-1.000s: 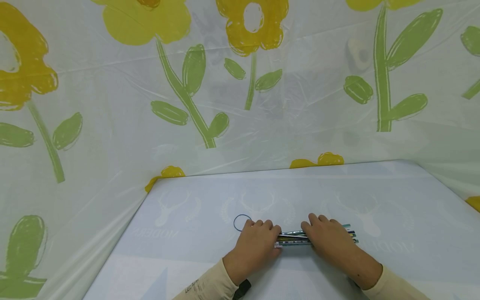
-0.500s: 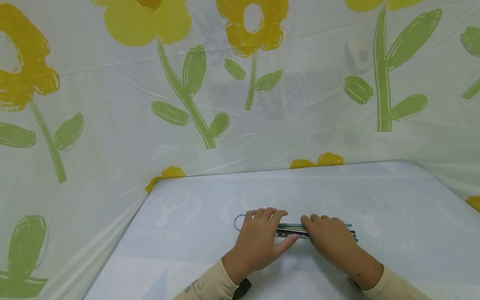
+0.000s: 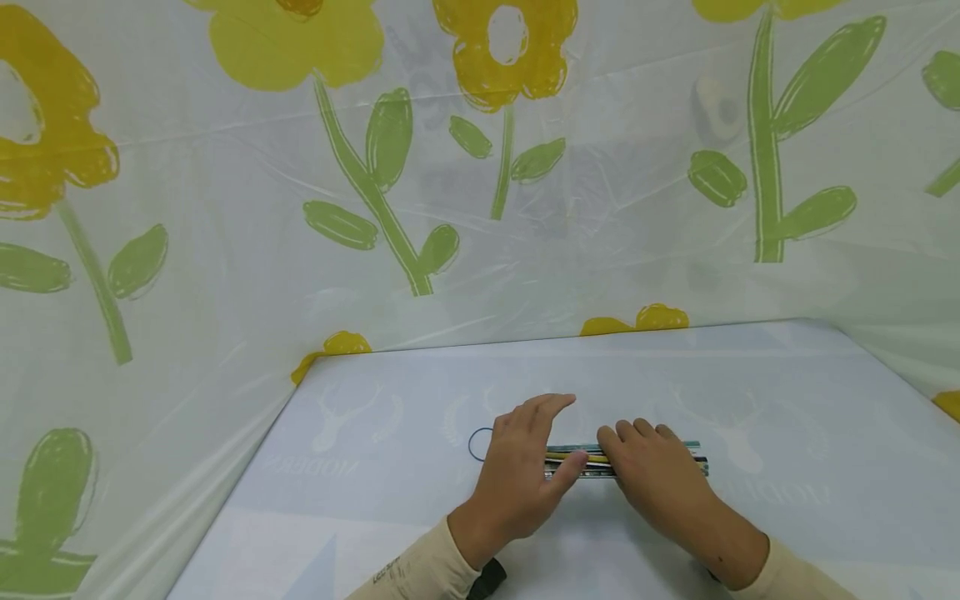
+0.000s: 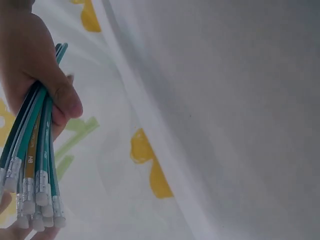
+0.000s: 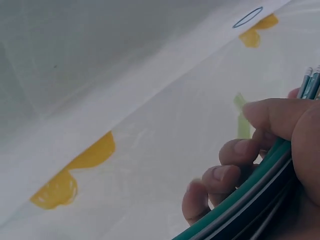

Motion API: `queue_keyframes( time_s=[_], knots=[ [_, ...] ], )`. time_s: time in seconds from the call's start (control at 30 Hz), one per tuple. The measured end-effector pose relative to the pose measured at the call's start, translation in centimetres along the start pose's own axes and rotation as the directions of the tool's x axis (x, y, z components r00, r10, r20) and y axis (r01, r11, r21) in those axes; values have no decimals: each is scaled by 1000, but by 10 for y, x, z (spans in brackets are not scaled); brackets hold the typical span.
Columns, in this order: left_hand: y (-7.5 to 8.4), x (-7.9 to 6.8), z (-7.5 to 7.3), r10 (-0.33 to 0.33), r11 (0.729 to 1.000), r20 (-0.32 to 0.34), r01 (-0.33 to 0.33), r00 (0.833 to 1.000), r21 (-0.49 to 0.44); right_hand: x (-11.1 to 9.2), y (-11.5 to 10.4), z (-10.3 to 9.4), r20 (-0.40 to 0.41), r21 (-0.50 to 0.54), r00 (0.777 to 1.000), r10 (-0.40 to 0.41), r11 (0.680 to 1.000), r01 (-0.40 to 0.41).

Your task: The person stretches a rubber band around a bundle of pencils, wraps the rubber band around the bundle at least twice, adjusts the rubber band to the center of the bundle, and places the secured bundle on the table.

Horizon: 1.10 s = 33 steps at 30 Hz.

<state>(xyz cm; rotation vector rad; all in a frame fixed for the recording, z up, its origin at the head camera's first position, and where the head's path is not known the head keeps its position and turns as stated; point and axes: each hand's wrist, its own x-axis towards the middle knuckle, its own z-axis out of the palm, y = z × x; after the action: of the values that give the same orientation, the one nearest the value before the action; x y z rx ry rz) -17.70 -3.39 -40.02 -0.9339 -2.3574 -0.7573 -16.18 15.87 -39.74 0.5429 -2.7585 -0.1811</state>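
A bundle of pencils (image 3: 594, 458), teal, dark and one yellow, lies crosswise between the hands in the head view. My right hand (image 3: 660, 479) grips the bundle, fingers curled over it, with the far ends sticking out to its right. White erasers in silver ferrules (image 4: 42, 197) fan out slightly at the other end in the left wrist view. My left hand (image 3: 516, 471) is at that eraser end with its fingers extended and thumb apart. Its fingertips (image 4: 45, 233) show just behind the erasers. The left hand hides the erasers in the head view.
A thin blue loop (image 3: 470, 446) lies on the pale tabletop (image 3: 390, 475), left of my left hand. Behind the table hangs a white sheet (image 3: 615, 217) printed with yellow flowers. A dark strap piece (image 3: 487, 577) shows at the left wrist.
My left hand has let go of the pencil bundle's eraser end, straightening and lifting its fingers. The right hand keeps its grip, and the bundle has shifted slightly up in the head view.
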Motion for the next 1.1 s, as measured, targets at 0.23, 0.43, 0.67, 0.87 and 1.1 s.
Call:
queue_keyframes(
  time_s=[0.23,0.43,0.67,0.87,1.1],
  knots=[
    [1,-1,0,-41,980,-47,31,998,-198,0,-5,-6,36,4,999,12,1000,-12],
    [6,-3,-2,-122,907,-6,109,992,-408,0,-8,-9,30,9,999,26,1000,-27],
    [10,-5,0,-233,758,68,225,970,-613,0,-12,-12,77,21,996,51,998,-52],
    [10,-5,0,-223,738,49,202,974,-644,-1,-14,-12,64,14,997,49,999,-50],
    [10,-4,1,-199,734,43,178,979,-655,-2,-15,-13,57,10,997,44,999,-45]
  ],
)
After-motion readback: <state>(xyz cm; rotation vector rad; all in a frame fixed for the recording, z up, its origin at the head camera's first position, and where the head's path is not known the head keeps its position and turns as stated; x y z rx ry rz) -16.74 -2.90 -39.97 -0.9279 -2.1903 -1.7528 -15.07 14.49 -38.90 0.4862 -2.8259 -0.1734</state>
